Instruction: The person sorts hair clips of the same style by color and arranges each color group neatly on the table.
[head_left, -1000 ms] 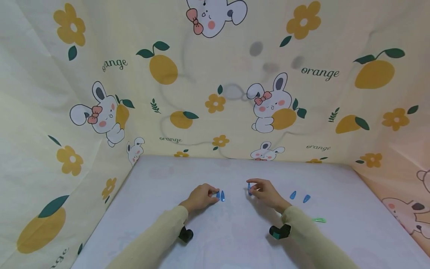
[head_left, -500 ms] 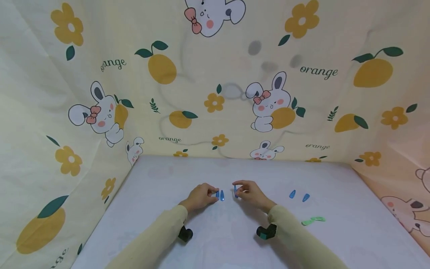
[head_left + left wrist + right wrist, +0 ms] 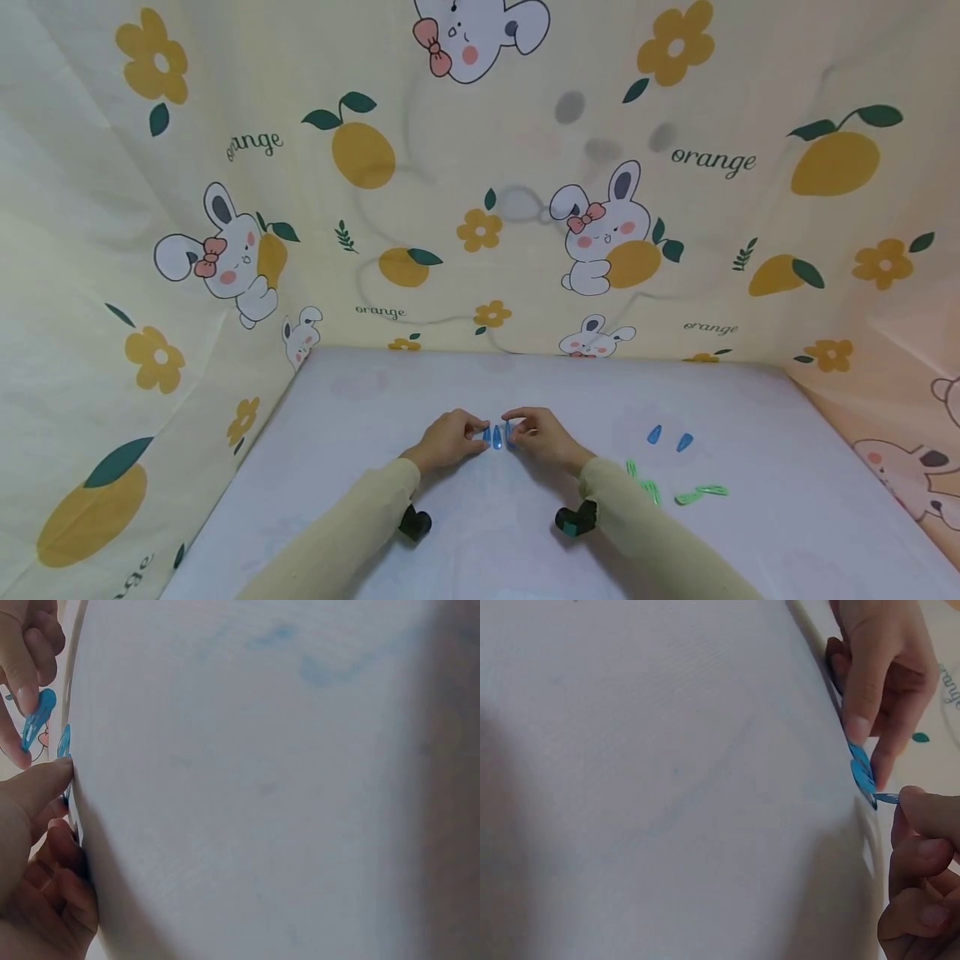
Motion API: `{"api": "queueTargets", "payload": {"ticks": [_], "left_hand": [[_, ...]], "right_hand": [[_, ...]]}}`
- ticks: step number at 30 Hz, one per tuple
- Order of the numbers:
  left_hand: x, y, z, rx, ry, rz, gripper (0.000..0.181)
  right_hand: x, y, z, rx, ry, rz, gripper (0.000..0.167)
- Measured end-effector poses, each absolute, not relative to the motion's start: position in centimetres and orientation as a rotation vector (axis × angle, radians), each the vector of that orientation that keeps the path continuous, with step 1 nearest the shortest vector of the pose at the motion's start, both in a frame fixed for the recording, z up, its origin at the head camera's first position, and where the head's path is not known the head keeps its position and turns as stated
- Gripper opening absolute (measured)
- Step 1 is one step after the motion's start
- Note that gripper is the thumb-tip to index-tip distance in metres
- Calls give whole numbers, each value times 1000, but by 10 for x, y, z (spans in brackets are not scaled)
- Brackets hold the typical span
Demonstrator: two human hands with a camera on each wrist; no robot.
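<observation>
The left hand (image 3: pixel 450 439) pinches a blue teardrop hair clip (image 3: pixel 487 436) between thumb and finger at the table's middle. Just right of it a second blue clip (image 3: pixel 497 437) lies on the table, pointed end away. Beyond that, the right hand (image 3: pixel 546 437) holds a third blue clip (image 3: pixel 509 433) by its thumb and fingertips. In the left wrist view this clip (image 3: pixel 39 720) is tilted between the right hand's fingers. The right wrist view shows its narrow edge (image 3: pixel 888 798) near the middle clip (image 3: pixel 863 782).
Two blue clips (image 3: pixel 655 434) (image 3: pixel 685 442) lie to the right on the white table (image 3: pixel 390 379). Several green clips (image 3: pixel 649 491) (image 3: pixel 712 490) lie nearer, beside the right sleeve (image 3: pixel 660 517). A printed cloth (image 3: pixel 435 350) stands behind the table.
The right hand has moved left with its blue clip, close to the middle clip. Its forearm has uncovered more green clips. The left hand has stayed in place.
</observation>
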State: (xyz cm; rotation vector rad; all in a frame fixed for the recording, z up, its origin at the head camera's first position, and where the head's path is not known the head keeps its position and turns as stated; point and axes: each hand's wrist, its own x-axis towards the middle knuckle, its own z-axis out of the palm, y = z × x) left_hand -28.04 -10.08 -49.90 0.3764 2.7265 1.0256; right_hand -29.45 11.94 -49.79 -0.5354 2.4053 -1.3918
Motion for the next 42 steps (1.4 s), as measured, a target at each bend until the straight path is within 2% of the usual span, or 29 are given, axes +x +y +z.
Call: {"api": "queueTargets", "payload": {"ticks": [27,42], "left_hand": [[-279,-101,-499,358,2714,1044,40],[-279,-99,-499,343,2735,1009,41]], "right_hand": [[-294,110,-501,-522,2631,-1161,32],[-294,111,-504,-579,2613,-1174,31]]}}
